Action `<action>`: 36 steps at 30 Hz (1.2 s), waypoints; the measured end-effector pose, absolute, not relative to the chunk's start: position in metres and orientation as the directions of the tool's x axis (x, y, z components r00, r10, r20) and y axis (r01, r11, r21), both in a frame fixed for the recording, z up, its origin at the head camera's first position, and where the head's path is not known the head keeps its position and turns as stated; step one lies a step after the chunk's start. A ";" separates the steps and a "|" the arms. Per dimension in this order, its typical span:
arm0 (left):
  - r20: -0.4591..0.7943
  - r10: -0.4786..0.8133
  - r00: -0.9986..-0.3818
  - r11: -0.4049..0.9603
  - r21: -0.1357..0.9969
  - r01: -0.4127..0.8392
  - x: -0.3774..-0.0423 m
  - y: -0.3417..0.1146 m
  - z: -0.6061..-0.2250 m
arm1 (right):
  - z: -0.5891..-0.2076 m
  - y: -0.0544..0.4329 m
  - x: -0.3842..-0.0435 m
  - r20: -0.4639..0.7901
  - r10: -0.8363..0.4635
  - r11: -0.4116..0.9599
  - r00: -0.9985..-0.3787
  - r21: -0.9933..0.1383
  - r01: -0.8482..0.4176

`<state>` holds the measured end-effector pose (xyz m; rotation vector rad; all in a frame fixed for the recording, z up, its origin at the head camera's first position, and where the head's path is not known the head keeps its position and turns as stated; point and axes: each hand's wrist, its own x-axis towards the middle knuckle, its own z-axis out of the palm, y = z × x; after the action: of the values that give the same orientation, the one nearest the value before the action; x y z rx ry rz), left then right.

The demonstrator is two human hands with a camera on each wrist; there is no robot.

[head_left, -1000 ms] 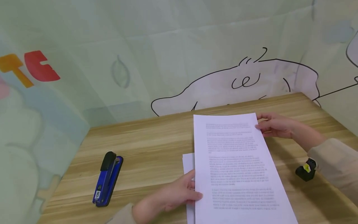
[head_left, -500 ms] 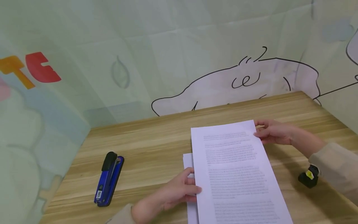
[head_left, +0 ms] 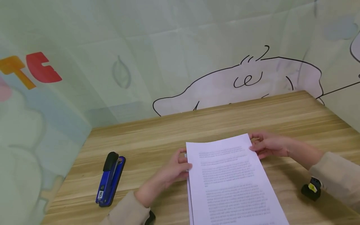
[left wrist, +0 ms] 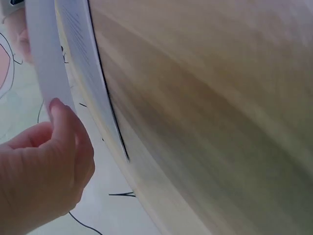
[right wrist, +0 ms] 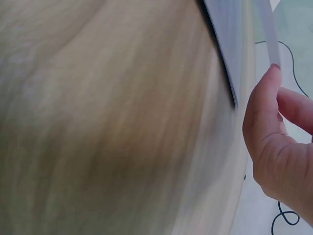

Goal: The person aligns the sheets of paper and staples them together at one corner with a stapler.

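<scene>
A printed sheet of paper (head_left: 230,187) is held level over the table between my two hands; whether it is one sheet or more I cannot tell. My left hand (head_left: 170,170) pinches its left edge near the far corner, thumb on top. At the far right corner, my right hand (head_left: 270,145) pinches the opposite edge. Both wrist views show a gap between this paper and another printed sheet (left wrist: 90,63) lying on the table below. In the head view the held paper covers nearly all of that lower sheet; a thin strip shows at the left.
A blue stapler with a black cap (head_left: 109,181) lies on the wooden table (head_left: 152,137), left of my left hand. Behind the table hangs a pale printed cloth (head_left: 174,56) with line drawings. Dark wrist devices (head_left: 311,188) show by the sleeves.
Both hands have brought the paper nearer to me and a little left, over the lower sheet. My left hand now grips closer to the far corner. The stapler has stayed put.
</scene>
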<state>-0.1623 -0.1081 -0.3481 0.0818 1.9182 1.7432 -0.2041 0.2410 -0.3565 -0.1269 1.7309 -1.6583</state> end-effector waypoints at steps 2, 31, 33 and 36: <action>-0.353 0.356 -0.865 0.192 0.934 -0.302 -0.165 -0.109 -0.347 | -0.358 0.241 -0.203 -0.423 -0.529 0.203 -0.736 -0.905 0.374; -0.150 0.529 -0.835 0.670 0.678 0.303 -0.235 -0.111 -0.343 | -0.339 0.217 -0.226 -0.084 -0.549 0.733 -0.831 -0.526 -0.431; -0.160 0.575 -0.802 0.691 0.621 0.372 -0.237 -0.104 -0.344 | -0.341 0.209 -0.229 -0.084 -0.616 0.700 -0.783 -0.515 -0.495; -0.196 0.637 -0.745 0.695 0.563 0.447 -0.237 -0.096 -0.347 | -0.344 0.199 -0.231 -0.107 -0.685 0.661 -0.721 -0.508 -0.552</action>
<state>-0.2375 -0.0959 -0.3474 0.8448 2.5285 0.6978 -0.2310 0.1993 -0.3438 -0.9902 2.5894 -0.6520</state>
